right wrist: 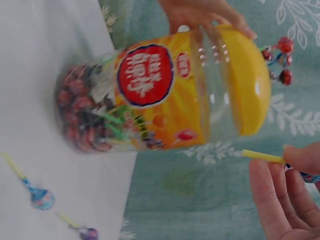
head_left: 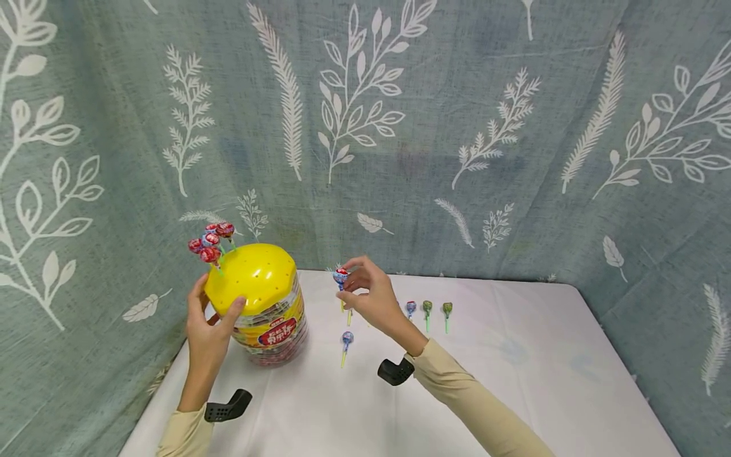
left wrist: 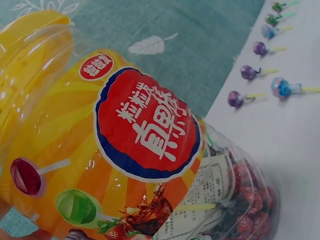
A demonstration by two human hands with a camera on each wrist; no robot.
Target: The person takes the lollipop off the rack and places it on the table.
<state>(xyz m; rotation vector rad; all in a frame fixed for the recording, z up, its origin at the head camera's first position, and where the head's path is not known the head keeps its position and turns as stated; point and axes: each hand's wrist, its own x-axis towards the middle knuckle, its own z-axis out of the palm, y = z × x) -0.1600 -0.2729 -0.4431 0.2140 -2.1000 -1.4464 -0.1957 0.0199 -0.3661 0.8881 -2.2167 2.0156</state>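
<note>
A clear plastic candy jar with a yellow lid stands on the table at the left, tilted a little in the head view. My left hand grips it at the lid's edge, thumb in front. Several red and blue wrapped lollipops stick up from holes at the lid's far left side. To the right of the jar, my right hand pinches a blue-and-red wrapped lollipop above the table, its yellow stick pointing away from the fingers. In the right wrist view that stick is apart from the lid.
One blue lollipop lies on the white table in front. Behind the right hand is a row with purple lollipops, a blue one and two green ones. A leaf-patterned curtain hangs behind and at both sides.
</note>
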